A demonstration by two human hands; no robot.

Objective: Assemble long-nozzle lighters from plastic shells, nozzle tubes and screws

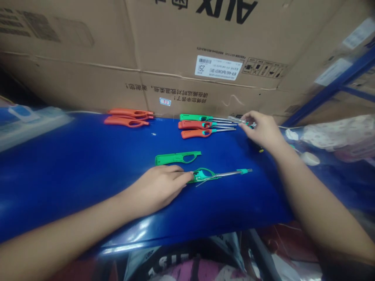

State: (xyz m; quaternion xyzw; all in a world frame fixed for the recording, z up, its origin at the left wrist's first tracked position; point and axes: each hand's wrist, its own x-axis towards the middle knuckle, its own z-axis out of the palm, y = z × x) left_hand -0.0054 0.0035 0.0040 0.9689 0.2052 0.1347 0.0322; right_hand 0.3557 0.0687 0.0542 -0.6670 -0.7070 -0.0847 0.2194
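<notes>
My left hand point(159, 186) lies on the blue table point(73, 171), fingers together, pressing down the handle end of a green lighter half point(218, 175) with a metal tube. Just beyond it lies an empty green handle shell point(176, 157). My right hand point(262, 128) reaches to the far right, pinching a small clear and green part point(238, 120) at the tips of three assembled lighters point(205, 125), one green and two orange, laid in a row.
Orange handle shells point(129, 117) lie stacked at the back left. A big cardboard box point(187, 50) walls off the back. Plastic bags point(336, 134) sit at the right, a blue rack beam point(331, 88) behind them. Bags lie below the table's front edge.
</notes>
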